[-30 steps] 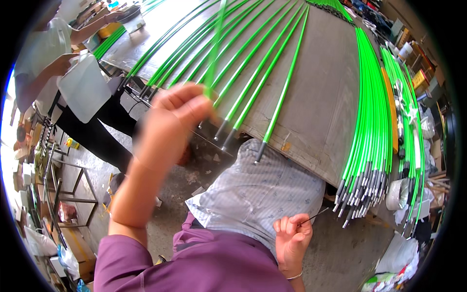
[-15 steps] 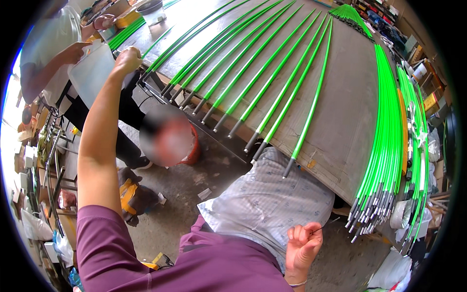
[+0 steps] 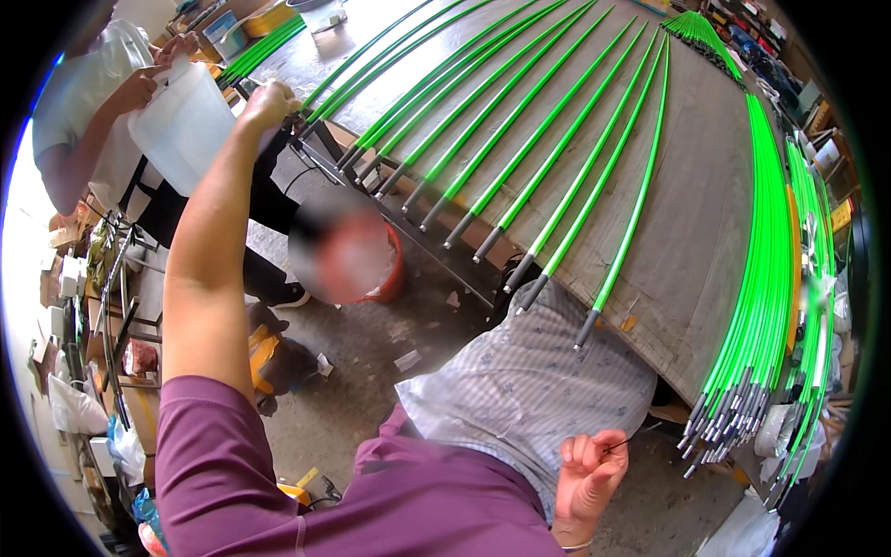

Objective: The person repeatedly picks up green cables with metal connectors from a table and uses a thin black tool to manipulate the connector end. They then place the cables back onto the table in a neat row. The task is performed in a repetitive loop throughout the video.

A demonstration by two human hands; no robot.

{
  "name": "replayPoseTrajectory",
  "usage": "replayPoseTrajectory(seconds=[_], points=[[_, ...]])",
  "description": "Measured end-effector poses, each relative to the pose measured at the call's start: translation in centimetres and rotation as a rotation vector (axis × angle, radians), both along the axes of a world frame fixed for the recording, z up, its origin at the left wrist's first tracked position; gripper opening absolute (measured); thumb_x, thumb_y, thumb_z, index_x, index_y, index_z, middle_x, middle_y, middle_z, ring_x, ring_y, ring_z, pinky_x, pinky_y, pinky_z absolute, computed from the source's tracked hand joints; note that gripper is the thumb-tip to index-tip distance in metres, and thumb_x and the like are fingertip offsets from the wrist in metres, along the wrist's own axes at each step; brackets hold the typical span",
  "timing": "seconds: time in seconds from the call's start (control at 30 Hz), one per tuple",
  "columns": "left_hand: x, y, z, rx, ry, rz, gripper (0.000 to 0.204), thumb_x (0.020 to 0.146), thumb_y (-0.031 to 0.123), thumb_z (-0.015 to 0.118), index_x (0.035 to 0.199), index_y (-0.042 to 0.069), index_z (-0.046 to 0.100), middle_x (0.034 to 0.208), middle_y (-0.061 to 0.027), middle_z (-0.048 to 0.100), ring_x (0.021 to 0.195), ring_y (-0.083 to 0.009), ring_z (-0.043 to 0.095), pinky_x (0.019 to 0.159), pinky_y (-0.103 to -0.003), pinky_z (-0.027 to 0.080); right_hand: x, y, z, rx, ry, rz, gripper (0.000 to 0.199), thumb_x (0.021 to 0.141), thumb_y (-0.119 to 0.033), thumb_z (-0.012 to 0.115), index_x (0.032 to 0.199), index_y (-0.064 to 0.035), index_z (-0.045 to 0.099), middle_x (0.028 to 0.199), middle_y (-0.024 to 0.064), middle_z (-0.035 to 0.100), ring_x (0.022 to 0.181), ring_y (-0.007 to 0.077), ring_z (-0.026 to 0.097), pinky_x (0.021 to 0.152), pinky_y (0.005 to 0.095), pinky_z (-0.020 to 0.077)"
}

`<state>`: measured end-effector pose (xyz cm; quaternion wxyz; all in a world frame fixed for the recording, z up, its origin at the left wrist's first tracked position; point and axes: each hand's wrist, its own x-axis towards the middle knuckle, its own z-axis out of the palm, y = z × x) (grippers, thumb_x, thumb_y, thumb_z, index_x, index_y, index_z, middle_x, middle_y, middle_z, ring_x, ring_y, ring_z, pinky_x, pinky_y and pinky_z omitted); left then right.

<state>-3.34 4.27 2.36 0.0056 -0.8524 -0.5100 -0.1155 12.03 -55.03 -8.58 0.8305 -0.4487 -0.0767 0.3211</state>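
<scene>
Ten green rods [image 3: 520, 139] point toward person, fanned.

floor: grey concrete [image 3: 371, 371] | bench: grey worktable [image 3: 705, 213] | left: cluttered metal shelving [image 3: 102, 306] | light: daylight

Looked like a workshop. Long green rods [image 3: 557, 176] w/ metal tips lay in rows on a big grey worktable [image 3: 705, 251] at 12–3 o'clock. Cluttered shelving [image 3: 83, 306] at 9 o'clock, concrete floor [image 3: 371, 371] w/ scraps.

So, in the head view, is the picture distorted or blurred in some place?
Head view: the fisheye lens bends the green rods and the table edge toward the rim; corners are black; one patch under the left hand is blurred; daylight overexposes the left border.
</scene>
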Motion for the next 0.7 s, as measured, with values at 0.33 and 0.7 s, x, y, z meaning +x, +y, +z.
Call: replayPoseTrajectory(seconds=[0.33,0.7], points=[[11.2,-28.0,7.1,0.317,-0.653,-0.735,0.015,0.079,0.013,0.063,0.087,0.001,0.067,0.078,-0.0036,0.065,0.059,-0.0116,0.049,0.059,-0.023,0.041,1.0,-1.6,-0.5,0.007,0.041,-0.052,0.056,0.063,-0.047,0.079,0.09,-0.006,0.052,0.059,-0.007,0.033,0.055,0.0069,0.035,0.06,0.027,0.0375],[18.9,-50.1,-8.6,-1.784,-0.642,-0.617,0.021,0.087,0.023,0.062,0.087,0.002,0.06,0.073,-0.0001,0.057,0.065,-0.0083,0.049,0.06,-0.025,0.04,1.3,-8.4,0.7,0.005,0.002,-0.239,0.06,0.059,-0.05,0.08,0.088,-0.0042,0.053,0.059,-0.0064,0.038,0.058,0.0077,0.04,0.06,0.0266,0.0407]])
